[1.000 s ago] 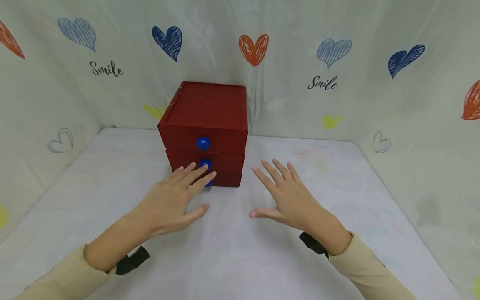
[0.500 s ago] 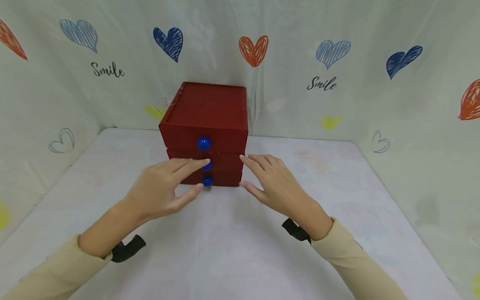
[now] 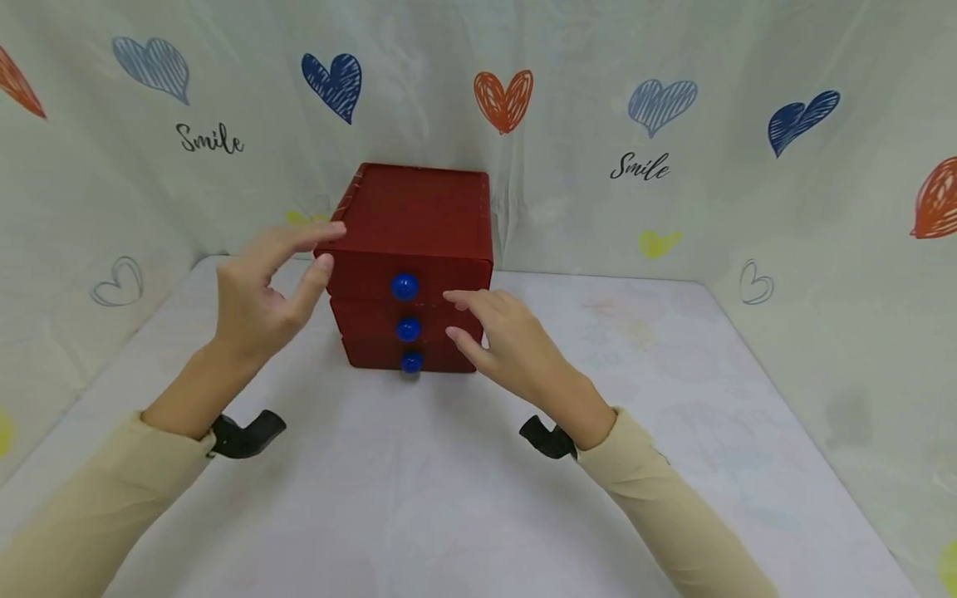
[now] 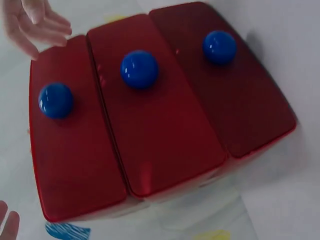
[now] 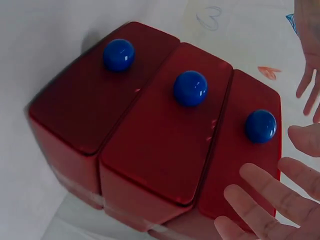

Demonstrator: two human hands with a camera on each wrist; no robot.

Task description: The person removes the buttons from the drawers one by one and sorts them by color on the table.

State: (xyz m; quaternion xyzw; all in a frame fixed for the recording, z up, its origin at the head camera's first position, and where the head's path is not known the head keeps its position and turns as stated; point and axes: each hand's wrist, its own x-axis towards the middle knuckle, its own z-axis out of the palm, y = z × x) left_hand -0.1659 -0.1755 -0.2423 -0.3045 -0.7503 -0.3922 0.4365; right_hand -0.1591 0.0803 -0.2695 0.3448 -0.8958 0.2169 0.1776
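Note:
A red three-drawer box (image 3: 419,212) stands against the back, each drawer front bearing a round blue knob (image 3: 404,286). All of its drawers look closed. My left hand (image 3: 262,299) is raised at the box's upper left front corner, thumb and fingers apart; whether it touches the box I cannot tell. My right hand (image 3: 519,345) hovers before the right part of the drawer fronts, fingers loosely bent and holding nothing. In the right wrist view, the right hand's spread fingers (image 5: 260,200) lie near the top drawer (image 5: 240,150). Only fingertips (image 4: 9,222) of the left hand show in the left wrist view.
The box rests on a white-covered table (image 3: 419,498). A pale curtain (image 3: 568,124) printed with hearts and "Smile" hangs behind and at both sides. Black straps (image 3: 247,436) sit at both wrists below beige sleeves.
My left hand has risen from before the lower drawers to the box's upper left corner. My right hand has shifted left, from beside the box to in front of its right part.

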